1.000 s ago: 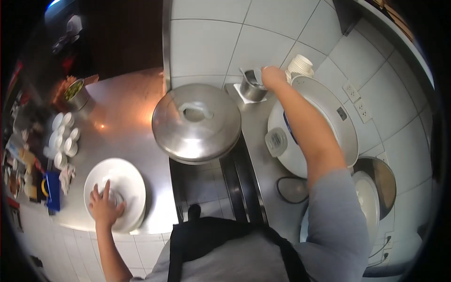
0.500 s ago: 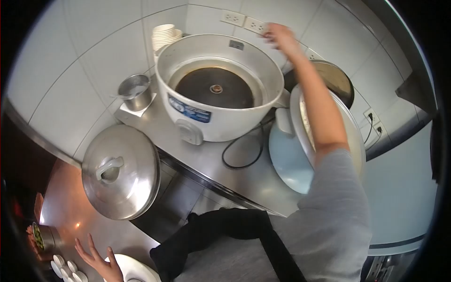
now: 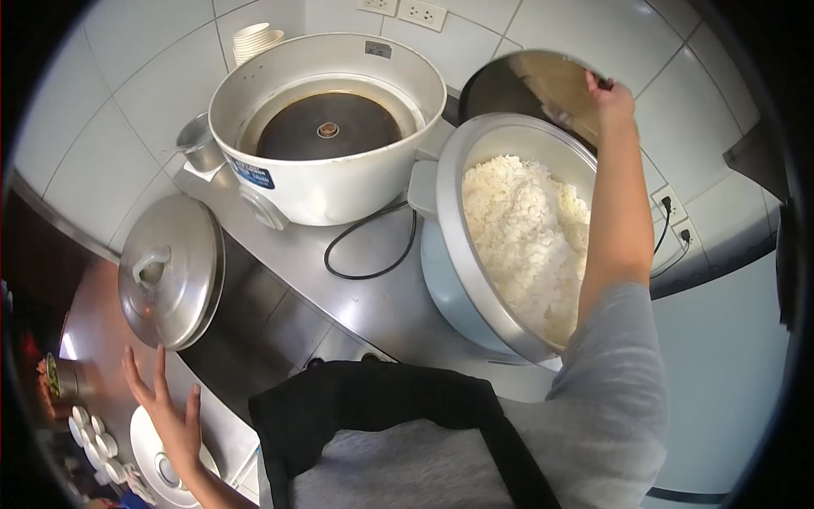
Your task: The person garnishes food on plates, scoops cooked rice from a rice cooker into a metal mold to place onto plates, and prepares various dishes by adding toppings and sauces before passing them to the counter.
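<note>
My right hand (image 3: 612, 97) grips the edge of a round metal lid (image 3: 551, 89), which leans against the tiled wall behind the rice pot. Below it, the light blue pot (image 3: 454, 280) is full of white rice (image 3: 526, 237). My left hand (image 3: 170, 416) is raised with its fingers spread, over a white plate (image 3: 153, 450) at the lower left, and holds nothing. Left of the rice pot stands a large white cooker (image 3: 331, 191) without a lid, its dark heating plate (image 3: 326, 127) showing.
A domed metal lid (image 3: 165, 271) lies over the counter gap at the left. A metal cup (image 3: 200, 142) and stacked white bowls (image 3: 252, 41) stand beside the cooker. A black cord (image 3: 339, 273) loops on the steel counter (image 3: 373, 314). Small white cups (image 3: 93, 437) are at the lower left.
The view has swung right. My right hand has left the metal cup and moved to the round lid, taking hold of its edge. My left hand has lifted off the white plate.
</note>
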`<act>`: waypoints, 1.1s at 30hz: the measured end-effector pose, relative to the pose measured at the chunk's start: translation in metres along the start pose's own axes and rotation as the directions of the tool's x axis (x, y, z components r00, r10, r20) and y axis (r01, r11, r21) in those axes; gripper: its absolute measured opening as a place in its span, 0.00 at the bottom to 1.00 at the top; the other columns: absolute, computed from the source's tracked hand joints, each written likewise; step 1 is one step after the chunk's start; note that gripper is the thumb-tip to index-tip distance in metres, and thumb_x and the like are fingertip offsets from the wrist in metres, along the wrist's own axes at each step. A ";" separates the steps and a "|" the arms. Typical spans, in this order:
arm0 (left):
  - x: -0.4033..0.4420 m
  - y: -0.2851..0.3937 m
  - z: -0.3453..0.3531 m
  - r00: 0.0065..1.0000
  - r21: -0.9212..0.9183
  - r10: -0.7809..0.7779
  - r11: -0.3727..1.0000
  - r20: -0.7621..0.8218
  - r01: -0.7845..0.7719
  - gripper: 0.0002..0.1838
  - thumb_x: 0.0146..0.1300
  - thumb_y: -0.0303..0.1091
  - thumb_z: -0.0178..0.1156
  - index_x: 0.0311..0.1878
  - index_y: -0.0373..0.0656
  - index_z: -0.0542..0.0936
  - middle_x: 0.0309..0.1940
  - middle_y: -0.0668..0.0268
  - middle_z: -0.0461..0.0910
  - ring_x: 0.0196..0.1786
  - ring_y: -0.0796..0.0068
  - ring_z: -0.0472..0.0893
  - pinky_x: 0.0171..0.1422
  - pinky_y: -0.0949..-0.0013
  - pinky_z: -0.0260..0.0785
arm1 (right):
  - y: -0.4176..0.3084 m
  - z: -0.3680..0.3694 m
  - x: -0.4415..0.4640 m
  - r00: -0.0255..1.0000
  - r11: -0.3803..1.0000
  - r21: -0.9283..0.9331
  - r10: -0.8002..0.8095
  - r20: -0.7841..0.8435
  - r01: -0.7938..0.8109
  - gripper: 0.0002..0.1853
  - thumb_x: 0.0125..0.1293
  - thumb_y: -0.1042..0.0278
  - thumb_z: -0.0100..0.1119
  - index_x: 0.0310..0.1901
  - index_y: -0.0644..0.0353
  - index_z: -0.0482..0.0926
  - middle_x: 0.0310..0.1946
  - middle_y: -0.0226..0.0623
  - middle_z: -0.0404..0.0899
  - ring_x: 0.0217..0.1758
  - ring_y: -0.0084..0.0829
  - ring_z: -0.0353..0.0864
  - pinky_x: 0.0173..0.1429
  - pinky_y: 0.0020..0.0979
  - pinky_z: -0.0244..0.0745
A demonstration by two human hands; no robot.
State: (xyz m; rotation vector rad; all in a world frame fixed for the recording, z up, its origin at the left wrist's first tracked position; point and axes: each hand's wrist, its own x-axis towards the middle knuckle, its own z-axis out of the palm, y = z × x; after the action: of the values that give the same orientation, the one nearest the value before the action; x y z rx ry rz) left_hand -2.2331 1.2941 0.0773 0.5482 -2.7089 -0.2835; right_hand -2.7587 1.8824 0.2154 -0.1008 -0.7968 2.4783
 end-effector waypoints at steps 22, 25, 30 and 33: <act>-0.033 0.172 0.040 0.463 -0.659 0.866 0.239 -0.187 -0.713 0.44 0.43 0.32 0.68 0.67 0.56 0.59 0.68 0.55 0.50 0.69 0.50 0.52 0.70 0.52 0.48 | -0.137 -0.251 -0.487 0.846 0.988 0.087 0.066 0.530 -0.131 0.18 0.66 0.64 0.51 0.56 0.60 0.71 0.59 0.35 0.69 0.63 0.34 0.66 0.65 0.41 0.61; -0.036 0.213 0.038 0.410 -0.566 0.862 0.186 -0.298 -0.803 0.43 0.46 0.36 0.67 0.67 0.59 0.57 0.68 0.57 0.51 0.70 0.51 0.52 0.69 0.49 0.49 | -0.135 -0.244 -0.482 0.941 0.989 -0.068 0.142 0.306 -0.128 0.16 0.65 0.60 0.53 0.49 0.60 0.73 0.46 0.37 0.78 0.45 0.31 0.79 0.41 0.30 0.78; -0.013 0.263 0.060 0.456 -0.422 0.849 0.321 -0.269 -0.848 0.38 0.52 0.44 0.63 0.67 0.62 0.58 0.67 0.59 0.51 0.71 0.55 0.50 0.67 0.43 0.48 | -0.176 -0.213 -0.438 0.980 0.082 -0.996 0.197 0.041 0.025 0.14 0.62 0.54 0.57 0.29 0.57 0.71 0.15 0.28 0.71 0.13 0.21 0.68 0.14 0.23 0.61; -0.005 0.281 0.075 0.488 -0.398 0.829 0.365 -0.272 -0.842 0.35 0.54 0.51 0.60 0.66 0.62 0.60 0.66 0.60 0.54 0.71 0.58 0.48 0.66 0.38 0.46 | -0.211 -0.190 -0.391 0.959 -0.181 -0.944 -0.024 0.283 0.274 0.13 0.61 0.59 0.58 0.26 0.58 0.72 0.15 0.25 0.66 0.16 0.16 0.62 0.18 0.20 0.56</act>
State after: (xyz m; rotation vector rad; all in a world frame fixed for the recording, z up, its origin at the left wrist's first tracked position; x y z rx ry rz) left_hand -2.3519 1.5593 0.0806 -0.9974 -2.3377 -0.6156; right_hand -2.2830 1.9279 0.1428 -0.3171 -2.5124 0.9108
